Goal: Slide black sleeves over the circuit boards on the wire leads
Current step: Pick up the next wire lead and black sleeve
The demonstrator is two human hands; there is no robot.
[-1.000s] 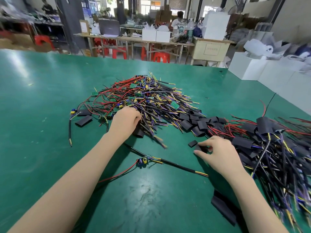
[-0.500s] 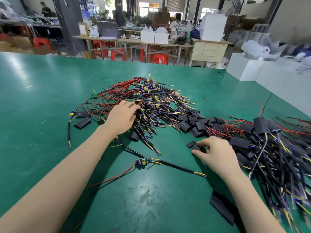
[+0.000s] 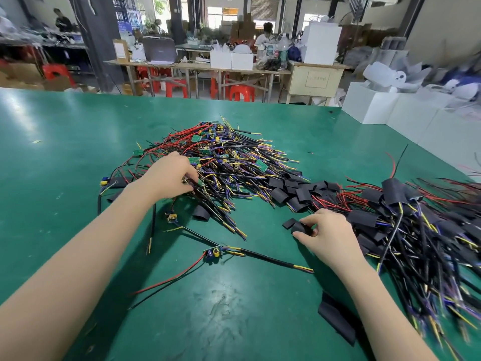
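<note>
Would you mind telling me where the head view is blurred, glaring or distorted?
Head view: the sleeved wire pile smears toward the right edge; pale glare lies on the green table far left; wide-angle stretch enlarges both forearms; the left hand and right hand look sharp.

I can read no text, label, brand or number here. The beige cabinet (image 3: 316, 78) beyond my green table (image 3: 65, 162) carries a small framed plate with characters on it, but they are too small and blurred for me to make out. A brown carton (image 3: 120, 50) on the far bench shows a pale label, equally unreadable. The circuit boards in the wire pile show no markings I can read.
</note>
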